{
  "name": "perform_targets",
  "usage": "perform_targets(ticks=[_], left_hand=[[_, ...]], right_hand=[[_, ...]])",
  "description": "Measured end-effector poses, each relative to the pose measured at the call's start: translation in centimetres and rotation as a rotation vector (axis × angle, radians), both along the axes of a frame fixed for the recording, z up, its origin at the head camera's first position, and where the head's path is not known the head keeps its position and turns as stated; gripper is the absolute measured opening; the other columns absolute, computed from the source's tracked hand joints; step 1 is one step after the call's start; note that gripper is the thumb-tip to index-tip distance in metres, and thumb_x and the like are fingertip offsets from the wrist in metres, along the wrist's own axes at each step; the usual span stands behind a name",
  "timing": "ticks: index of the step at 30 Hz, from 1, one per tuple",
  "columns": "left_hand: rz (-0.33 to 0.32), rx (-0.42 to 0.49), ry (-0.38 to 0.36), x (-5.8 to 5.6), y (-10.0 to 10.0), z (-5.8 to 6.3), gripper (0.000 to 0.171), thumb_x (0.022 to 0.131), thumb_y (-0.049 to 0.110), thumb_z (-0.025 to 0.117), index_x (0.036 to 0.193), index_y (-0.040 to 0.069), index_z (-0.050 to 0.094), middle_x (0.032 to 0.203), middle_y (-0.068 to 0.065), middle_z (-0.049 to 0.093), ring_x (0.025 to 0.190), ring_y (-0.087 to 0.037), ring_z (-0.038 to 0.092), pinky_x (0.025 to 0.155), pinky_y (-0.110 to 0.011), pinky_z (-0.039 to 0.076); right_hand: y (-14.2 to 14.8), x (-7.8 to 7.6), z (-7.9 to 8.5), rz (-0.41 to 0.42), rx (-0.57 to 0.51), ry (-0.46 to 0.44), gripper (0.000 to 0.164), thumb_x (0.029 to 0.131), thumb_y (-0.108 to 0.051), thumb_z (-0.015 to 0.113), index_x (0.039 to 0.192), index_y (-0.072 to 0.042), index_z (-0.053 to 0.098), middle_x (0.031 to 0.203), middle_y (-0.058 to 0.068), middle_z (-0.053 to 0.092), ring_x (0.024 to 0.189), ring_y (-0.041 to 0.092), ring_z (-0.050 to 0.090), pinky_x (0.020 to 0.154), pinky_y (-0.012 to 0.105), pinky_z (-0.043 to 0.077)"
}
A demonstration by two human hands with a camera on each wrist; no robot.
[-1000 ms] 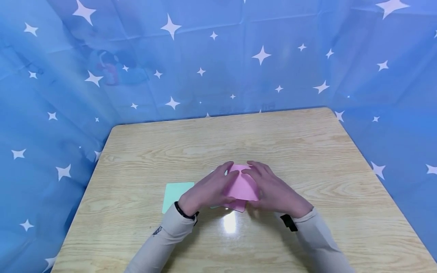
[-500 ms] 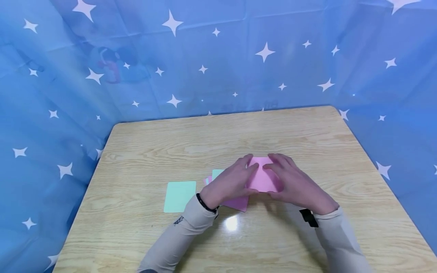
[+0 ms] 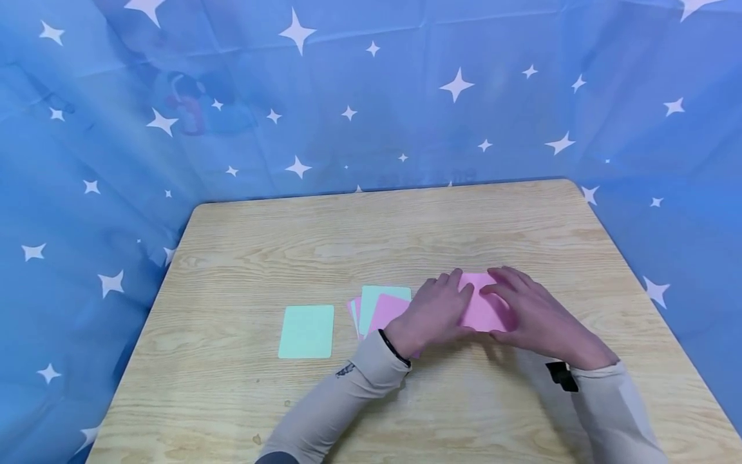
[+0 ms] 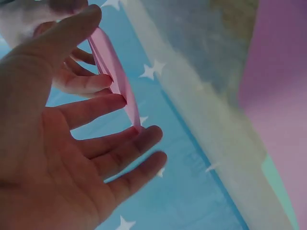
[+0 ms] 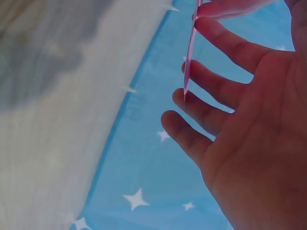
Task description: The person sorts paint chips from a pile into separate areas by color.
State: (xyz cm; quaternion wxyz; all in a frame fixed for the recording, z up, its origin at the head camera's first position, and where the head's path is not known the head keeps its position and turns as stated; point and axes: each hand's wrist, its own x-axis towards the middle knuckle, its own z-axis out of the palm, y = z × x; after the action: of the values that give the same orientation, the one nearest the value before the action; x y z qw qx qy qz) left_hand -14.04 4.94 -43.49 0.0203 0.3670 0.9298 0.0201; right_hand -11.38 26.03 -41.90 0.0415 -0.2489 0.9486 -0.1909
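Observation:
A square pink paper (image 3: 482, 309) is held up off the table between both hands, right of the table's middle. My left hand (image 3: 431, 310) pinches its left side, fingers behind and thumb at the near edge. On the opposite side my right hand (image 3: 536, 316) holds it the same way. From the left wrist, the pink paper (image 4: 116, 72) appears edge-on and looks layered, with the left hand (image 4: 72, 139) spread along it. In the right wrist view it is a thin pink strip (image 5: 190, 52) at the fingertips of the right hand (image 5: 249, 110).
On the wooden table (image 3: 324, 251), a mint square (image 3: 306, 332) lies alone at left. Beside it is an overlapping pile with a pink square (image 3: 385, 309) over a mint square (image 3: 377, 292), partly covered by the left arm. A blue starry curtain (image 3: 324, 96) hangs behind the table.
Both hands have carried the pink paper to the right, away from above the pile. More of the pile and the lone mint square now shows.

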Motion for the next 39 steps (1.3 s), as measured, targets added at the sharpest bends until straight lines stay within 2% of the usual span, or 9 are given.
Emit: perform_targets(ticks=[5,10,16,19,24,30,35,39], left_hand=[[0.006,-0.105,0.025,0.6,1.6,-1.0,0.075,0.083,0.072,0.068,0.135,0.019,0.061,0.134,-0.006,0.059,0.116,-0.018,0.060,0.100,-0.035,0.051],[-0.003,-0.183,0.029,1.1,2.7,-1.9,0.072,0.082,0.076,0.066,0.130,0.023,0.063,0.121,0.001,0.060,0.111,-0.014,0.057,0.096,-0.032,0.050],[-0.008,-0.216,0.023,1.4,2.9,-3.1,0.063,0.086,0.074,0.063,0.126,0.025,0.064,0.116,0.003,0.060,0.109,-0.013,0.056,0.091,-0.031,0.048],[-0.017,-0.220,0.025,1.5,2.8,-3.3,0.058,0.090,0.070,0.061,0.128,0.025,0.063,0.121,0.003,0.060,0.112,-0.013,0.055,0.093,-0.031,0.048],[-0.013,-0.244,0.037,1.5,2.8,-3.5,0.059,0.094,0.067,0.058,0.136,0.025,0.059,0.142,-0.003,0.054,0.124,-0.015,0.053,0.100,-0.033,0.049],[0.002,-0.246,-0.015,1.4,2.8,-3.8,0.063,0.097,0.065,0.055,0.144,0.024,0.054,0.155,-0.006,0.046,0.138,-0.018,0.047,0.109,-0.036,0.045],[0.030,-0.205,-0.084,1.3,2.1,-3.2,0.067,0.098,0.063,0.054,0.153,0.024,0.047,0.160,-0.005,0.040,0.144,-0.019,0.042,0.116,-0.039,0.040],[0.061,-0.136,-0.135,1.2,0.5,-2.2,0.069,0.099,0.060,0.055,0.156,0.023,0.044,0.164,-0.005,0.036,0.148,-0.022,0.039,0.119,-0.042,0.037]], right_hand=[[1.0,0.4,-1.0,0.012,0.018,-0.030,0.064,0.069,-0.026,0.094,0.125,-0.010,0.068,0.151,0.026,0.046,0.140,0.052,0.038,0.105,0.073,0.035],[1.7,0.7,-2.1,0.006,0.028,-0.059,0.064,0.069,-0.031,0.095,0.123,-0.010,0.069,0.149,0.026,0.048,0.135,0.051,0.044,0.103,0.072,0.039],[2.3,0.6,-3.7,0.021,0.022,-0.084,0.064,0.069,-0.033,0.094,0.123,-0.011,0.068,0.148,0.025,0.050,0.134,0.049,0.046,0.100,0.070,0.041],[2.5,0.5,-4.3,0.023,0.025,-0.091,0.063,0.070,-0.034,0.094,0.123,-0.011,0.068,0.148,0.024,0.050,0.135,0.048,0.046,0.100,0.070,0.042],[2.5,0.4,-4.6,0.017,0.031,-0.092,0.062,0.070,-0.033,0.093,0.123,-0.011,0.067,0.148,0.024,0.050,0.136,0.047,0.045,0.101,0.070,0.041],[2.1,0.3,-4.4,0.008,0.039,-0.115,0.062,0.072,-0.034,0.092,0.124,-0.011,0.067,0.149,0.025,0.049,0.137,0.049,0.042,0.102,0.072,0.039],[1.3,0.4,-4.0,0.012,0.027,-0.053,0.075,0.077,-0.043,0.087,0.135,-0.004,0.060,0.145,0.025,0.052,0.134,0.049,0.046,0.102,0.070,0.040],[0.2,0.4,-3.3,0.006,0.019,-0.032,0.086,0.080,-0.051,0.083,0.143,-0.002,0.052,0.146,0.025,0.050,0.134,0.050,0.045,0.104,0.071,0.038]])
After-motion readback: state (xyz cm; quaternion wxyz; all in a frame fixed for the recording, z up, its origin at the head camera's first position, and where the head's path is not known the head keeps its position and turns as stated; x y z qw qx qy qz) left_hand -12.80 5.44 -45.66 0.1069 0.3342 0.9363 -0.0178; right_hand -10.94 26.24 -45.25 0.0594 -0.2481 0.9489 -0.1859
